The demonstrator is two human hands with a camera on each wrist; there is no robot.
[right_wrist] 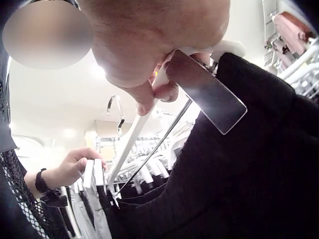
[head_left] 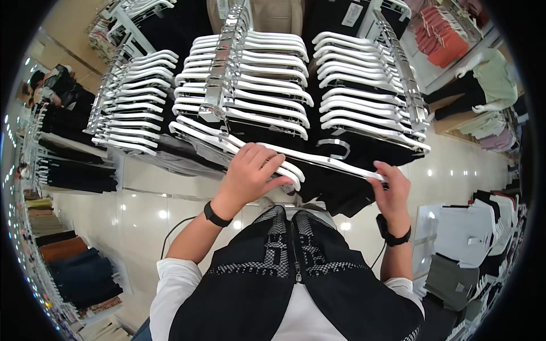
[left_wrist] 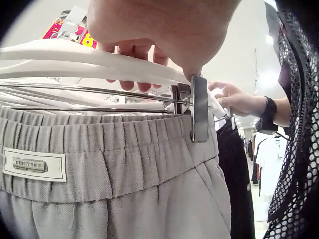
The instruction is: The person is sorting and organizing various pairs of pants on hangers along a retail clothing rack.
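Note:
My left hand [head_left: 250, 173] curls its fingers over the tops of a couple of white clip hangers [left_wrist: 60, 59]. Grey elastic-waist trousers [left_wrist: 114, 164] with a small label hang from a metal clip below that hand. With thumb and fingers, my right hand [head_left: 392, 190] pinches the end of another white clip hanger [head_left: 335, 164], slanted across in front of the racks. Its metal hook [head_left: 341, 149] is off the rail and points up. Black trousers [right_wrist: 244, 149] hang from this hanger, held by a shiny clip [right_wrist: 212, 94] just beneath the fingers.
Ahead, three rails carry rows of white hangers: a left row [head_left: 136, 96], a middle row [head_left: 273, 85] and a right row [head_left: 364, 85]. A mannequin [head_left: 492, 79] stands at the far right. Folded and hung clothes [head_left: 79, 273] line the left side, with light shirts [head_left: 466, 230] at right.

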